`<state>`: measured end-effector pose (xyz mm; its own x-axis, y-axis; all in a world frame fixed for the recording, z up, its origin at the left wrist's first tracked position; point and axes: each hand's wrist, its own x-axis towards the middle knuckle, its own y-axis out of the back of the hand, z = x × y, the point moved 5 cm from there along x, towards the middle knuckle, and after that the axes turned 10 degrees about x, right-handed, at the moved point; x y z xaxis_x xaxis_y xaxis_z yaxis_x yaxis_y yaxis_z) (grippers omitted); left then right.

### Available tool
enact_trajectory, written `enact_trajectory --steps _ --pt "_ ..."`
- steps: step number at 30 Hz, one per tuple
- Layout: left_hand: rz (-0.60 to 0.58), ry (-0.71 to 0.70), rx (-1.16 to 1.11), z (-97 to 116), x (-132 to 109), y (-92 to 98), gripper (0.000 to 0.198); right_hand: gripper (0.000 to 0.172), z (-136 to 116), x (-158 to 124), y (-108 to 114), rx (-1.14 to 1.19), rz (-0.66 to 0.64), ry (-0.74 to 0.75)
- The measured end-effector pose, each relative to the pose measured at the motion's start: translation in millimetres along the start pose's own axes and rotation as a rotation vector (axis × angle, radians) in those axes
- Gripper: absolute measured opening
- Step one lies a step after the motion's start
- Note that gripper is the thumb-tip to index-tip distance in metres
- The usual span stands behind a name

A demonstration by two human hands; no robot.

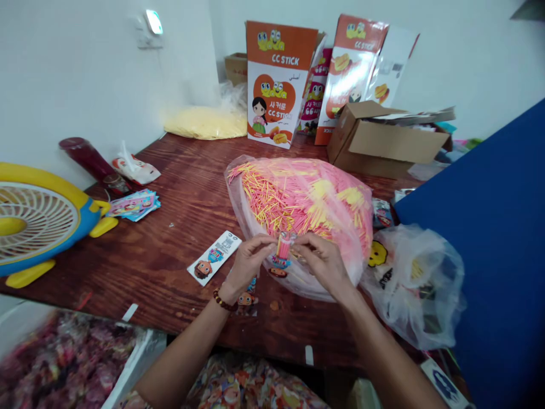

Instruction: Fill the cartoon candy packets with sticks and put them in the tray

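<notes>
A small clear printed packet (282,257) with pink and yellow sticks inside hangs upright between my two hands. My left hand (250,260) pinches its upper left edge with fingers and thumb. At its upper right edge, my right hand (322,260) is closed in a pinch too. Directly behind the packet lies a big open clear bag (233,193) full of loose pink and yellow sticks (272,207). A flat printed card (214,257) with a cartoon face lies left of my left hand. Under my left wrist, another printed packet (247,300) rests partly hidden on the table.
A yellow and blue fan (38,218), printed sachets (136,204) and a tissue pack (135,168) are on the left. Boxes (276,85) and an open carton (395,142) stand behind. A plastic bag (419,284) and blue panel (489,238) are right. A bin of wrapped pieces (68,363) sits lower left.
</notes>
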<state>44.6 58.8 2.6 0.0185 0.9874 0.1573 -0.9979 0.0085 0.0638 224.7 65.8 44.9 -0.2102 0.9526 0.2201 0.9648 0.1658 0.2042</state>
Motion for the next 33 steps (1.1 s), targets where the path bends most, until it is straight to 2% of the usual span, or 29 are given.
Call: enact_trajectory --steps 5,9,12,16,21,26,29,31,33 --pt "0.051 0.083 -0.075 -5.2 -1.1 6.3 0.018 0.015 10.0 11.7 -8.3 0.231 -0.030 -0.144" --pt "-0.050 0.209 -0.199 -7.0 -3.5 2.1 0.028 0.017 16.3 14.9 -14.7 0.355 -0.005 -0.232" --pt "-0.153 0.254 -0.167 -8.6 -6.7 -1.5 0.025 0.019 22.9 13.9 -19.2 0.352 0.014 -0.251" --pt "-0.136 0.265 -0.124 -17.2 -8.9 1.7 0.025 0.021 31.3 13.7 -26.1 0.387 -0.016 -0.264" --pt "-0.106 0.198 -0.036 -19.1 -7.9 4.3 0.025 0.021 37.5 15.6 -36.2 0.411 -0.102 -0.277" --pt "-0.124 0.223 -0.030 -20.4 -9.9 4.3 0.025 0.018 45.5 14.0 -47.0 0.379 -0.074 -0.254" --pt "-0.119 0.244 -0.021 -25.8 -15.6 15.8 0.026 0.016 50.1 11.6 -56.2 0.340 -0.117 -0.280" --pt "-0.063 0.271 0.012 -33.6 -21.9 32.9 0.026 0.017 53.6 10.3 -62.7 0.316 -0.197 -0.318" --pt "0.000 0.341 0.036 -46.1 -30.6 52.4 0.027 0.020 58.6 10.7 -63.2 0.288 -0.222 -0.349"
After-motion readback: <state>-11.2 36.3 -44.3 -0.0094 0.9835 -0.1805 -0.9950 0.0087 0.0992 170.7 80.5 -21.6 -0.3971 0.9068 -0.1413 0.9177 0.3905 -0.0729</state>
